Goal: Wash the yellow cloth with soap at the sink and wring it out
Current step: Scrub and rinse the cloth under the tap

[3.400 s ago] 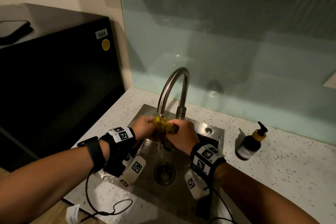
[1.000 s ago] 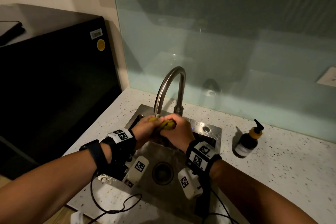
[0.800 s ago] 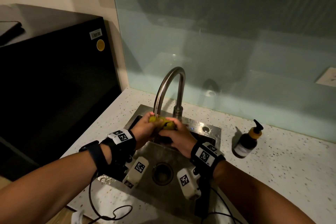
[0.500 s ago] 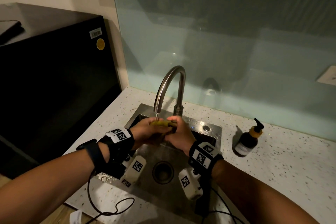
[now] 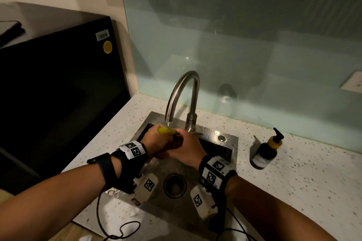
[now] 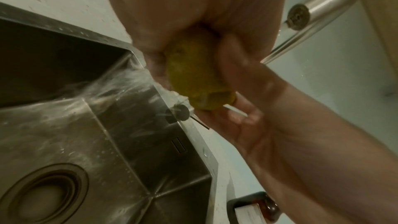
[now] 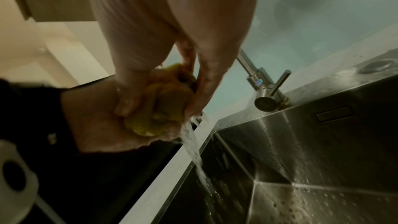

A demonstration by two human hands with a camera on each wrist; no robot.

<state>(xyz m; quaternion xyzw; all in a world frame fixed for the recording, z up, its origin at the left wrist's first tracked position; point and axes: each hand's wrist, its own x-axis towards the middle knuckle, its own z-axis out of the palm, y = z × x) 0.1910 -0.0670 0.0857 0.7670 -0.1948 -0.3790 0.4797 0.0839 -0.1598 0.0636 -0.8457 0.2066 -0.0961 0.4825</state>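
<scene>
The yellow cloth (image 5: 165, 130) is balled up between both hands over the steel sink (image 5: 229, 144), right under the tap spout (image 5: 168, 118). My left hand (image 5: 154, 141) grips its left side and my right hand (image 5: 186, 147) is wrapped over its right side. In the left wrist view the cloth (image 6: 193, 74) bulges out between the palms, and in the right wrist view the cloth (image 7: 159, 101) is squeezed with water streaming off it into the basin. Most of the cloth is hidden inside the hands.
A dark pump soap bottle (image 5: 265, 152) stands on the speckled counter (image 5: 303, 182) right of the sink. The drain (image 5: 175, 185) lies below my wrists. The tap lever (image 7: 277, 83) sticks out by the tap base. A black appliance (image 5: 58, 94) rises at the left.
Both hands keep kneading the cloth under the spout; it has gone from a visible yellow bunch to a thin strip showing between them. The right hand has rolled further over it.
</scene>
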